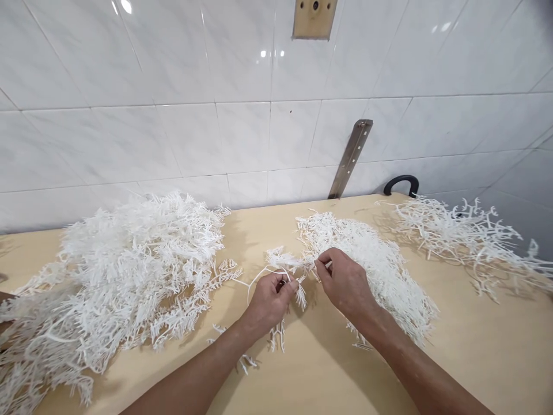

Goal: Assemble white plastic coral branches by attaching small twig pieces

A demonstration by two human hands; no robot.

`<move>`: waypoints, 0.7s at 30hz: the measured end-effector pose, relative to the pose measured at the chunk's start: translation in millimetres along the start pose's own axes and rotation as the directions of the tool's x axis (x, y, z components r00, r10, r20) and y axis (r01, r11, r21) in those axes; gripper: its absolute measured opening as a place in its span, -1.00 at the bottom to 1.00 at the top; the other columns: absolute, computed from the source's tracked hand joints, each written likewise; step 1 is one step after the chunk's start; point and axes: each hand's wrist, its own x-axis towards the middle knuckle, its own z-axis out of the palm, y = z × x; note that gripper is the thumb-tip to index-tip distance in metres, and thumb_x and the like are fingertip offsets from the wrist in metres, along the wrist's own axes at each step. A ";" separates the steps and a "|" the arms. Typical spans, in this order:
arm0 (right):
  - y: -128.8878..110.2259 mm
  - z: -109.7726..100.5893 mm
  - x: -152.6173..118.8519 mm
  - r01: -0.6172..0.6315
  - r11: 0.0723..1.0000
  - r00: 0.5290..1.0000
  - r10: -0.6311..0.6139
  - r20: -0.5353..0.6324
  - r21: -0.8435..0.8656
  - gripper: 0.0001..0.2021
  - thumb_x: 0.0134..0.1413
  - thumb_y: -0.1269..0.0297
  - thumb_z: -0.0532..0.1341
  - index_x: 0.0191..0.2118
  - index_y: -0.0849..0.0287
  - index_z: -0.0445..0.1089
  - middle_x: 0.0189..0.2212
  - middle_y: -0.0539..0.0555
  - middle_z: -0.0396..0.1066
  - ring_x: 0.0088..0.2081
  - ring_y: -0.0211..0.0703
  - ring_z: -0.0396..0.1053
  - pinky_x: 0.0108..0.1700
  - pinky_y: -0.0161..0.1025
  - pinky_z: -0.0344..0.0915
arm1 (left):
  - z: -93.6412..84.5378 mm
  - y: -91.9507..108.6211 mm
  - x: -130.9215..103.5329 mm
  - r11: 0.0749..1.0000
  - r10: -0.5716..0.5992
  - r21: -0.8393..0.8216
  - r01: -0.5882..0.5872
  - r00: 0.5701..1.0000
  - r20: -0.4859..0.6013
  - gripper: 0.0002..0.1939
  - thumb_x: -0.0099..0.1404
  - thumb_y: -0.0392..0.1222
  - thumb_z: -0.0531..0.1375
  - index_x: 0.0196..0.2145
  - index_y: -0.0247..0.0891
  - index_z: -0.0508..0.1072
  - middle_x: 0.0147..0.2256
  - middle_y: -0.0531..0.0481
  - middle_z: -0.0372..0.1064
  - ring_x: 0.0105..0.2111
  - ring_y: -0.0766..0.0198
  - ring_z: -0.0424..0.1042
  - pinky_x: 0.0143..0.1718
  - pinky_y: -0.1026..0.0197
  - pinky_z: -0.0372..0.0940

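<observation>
here, left hand pinches white stem, bare tabletop nearer.

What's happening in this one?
Two bare hands are working with white branching pieces over a table. The left hand pinches a thin white stem, while the right hand is at the edge of the middle pile. A bigger pile lies to the left and a looser one to the right.
</observation>
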 end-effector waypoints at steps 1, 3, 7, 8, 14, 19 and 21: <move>-1.2 -3.1 0.4 -0.007 1.000 1.000 0.007 0.018 0.009 -0.90 0.14 0.31 0.08 -0.38 0.12 0.29 -0.42 0.06 0.41 -0.45 -0.16 0.32 -0.31 -0.19 0.20 | -0.2 1.2 0.6 1.000 -0.013 -0.006 0.013 1.000 -0.008 -0.67 0.21 0.07 0.21 -0.48 -0.27 0.36 -0.62 0.15 0.13 -0.62 0.40 0.12 -0.55 0.30 0.05; -6.2 -8.8 -0.3 -0.035 0.997 0.993 0.027 0.117 0.066 -0.88 0.12 0.28 0.10 -0.38 0.12 0.35 -0.40 0.06 0.45 -0.47 -0.17 0.33 -0.32 -0.20 0.22 | -0.8 3.2 1.8 0.999 -0.034 -0.030 0.033 0.999 -0.013 -0.66 0.20 0.08 0.21 -0.49 -0.26 0.35 -0.64 0.16 0.10 -0.63 0.41 0.09 -0.56 0.31 0.03; -13.8 -13.3 -3.3 -0.108 0.979 0.951 0.052 0.304 0.171 -0.83 0.13 0.20 0.13 -0.35 0.07 0.45 -0.44 0.01 0.48 -0.44 -0.15 0.37 -0.37 -0.23 0.23 | -2.0 4.2 3.0 0.994 -0.046 -0.095 0.048 0.999 0.020 -0.60 0.17 0.14 0.23 -0.52 -0.26 0.30 -0.65 0.17 0.07 -0.64 0.43 0.04 -0.58 0.32 -0.01; -13.3 -12.7 -3.7 -0.088 0.984 0.958 0.041 0.283 0.153 -0.82 0.13 0.21 0.12 -0.35 0.08 0.45 -0.44 0.01 0.48 -0.43 -0.14 0.37 -0.36 -0.22 0.23 | -2.2 4.0 3.0 0.993 -0.050 -0.104 0.052 0.998 0.025 -0.59 0.17 0.15 0.24 -0.52 -0.26 0.31 -0.65 0.18 0.08 -0.64 0.44 0.04 -0.58 0.32 -0.01; -8.5 -10.8 -3.5 -0.047 0.992 0.963 0.013 0.270 0.120 -0.80 0.15 0.25 0.10 -0.33 0.11 0.47 -0.38 0.06 0.50 -0.37 -0.11 0.40 -0.30 -0.20 0.26 | -1.9 3.3 2.6 0.995 -0.052 -0.083 0.054 0.998 0.023 -0.62 0.19 0.12 0.23 -0.49 -0.28 0.35 -0.62 0.14 0.15 -0.63 0.42 0.09 -0.56 0.31 0.06; -24.2 -18.5 -5.8 -0.170 0.926 0.888 -0.004 0.460 0.336 -0.74 0.15 0.07 0.17 -0.26 0.08 0.54 -0.39 0.04 0.53 -0.39 -0.14 0.42 -0.37 -0.26 0.29 | -0.3 -2.5 3.8 0.999 0.033 0.045 -0.031 0.999 -0.040 -0.72 0.23 -0.01 0.19 -0.49 -0.26 0.36 -0.59 0.12 0.19 -0.60 0.38 0.14 -0.53 0.31 0.09; -29.0 -20.0 -6.6 -0.211 0.915 0.872 0.018 0.490 0.342 -0.74 0.14 0.05 0.20 -0.28 0.09 0.55 -0.43 0.02 0.51 -0.50 -0.21 0.37 -0.46 -0.28 0.26 | 0.1 -5.4 4.8 0.996 0.057 0.077 -0.053 0.997 -0.056 -0.75 0.23 -0.05 0.18 -0.48 -0.27 0.37 -0.57 0.10 0.22 -0.57 0.37 0.18 -0.51 0.31 0.11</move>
